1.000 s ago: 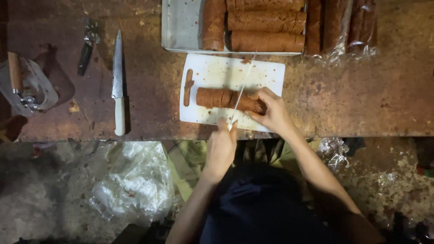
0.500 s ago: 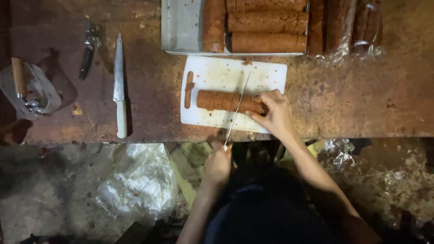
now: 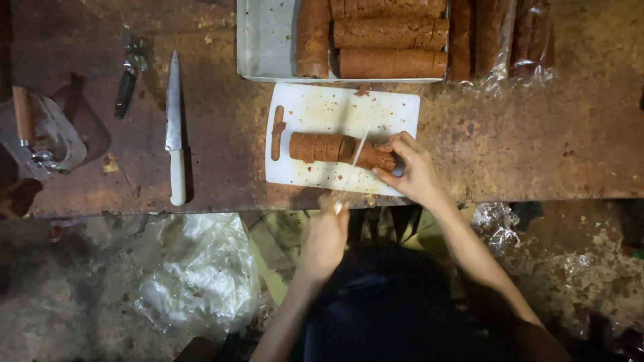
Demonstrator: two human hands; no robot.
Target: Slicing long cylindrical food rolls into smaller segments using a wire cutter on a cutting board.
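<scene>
Left hand [image 3: 325, 236] clenched on knife [image 3: 353, 163], blade slanted across roll [image 3: 339, 149] at frame centre; right hand [image 3: 410, 169] gripped roll's end on board [image 3: 315, 107].

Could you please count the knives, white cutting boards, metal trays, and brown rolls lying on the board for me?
Knives: 2, a thin knife in the left hand and a white-handled knife on the table
White cutting board: 1
Metal tray: 1
Brown roll on the board, under the right hand: 1
Total: 5
</scene>
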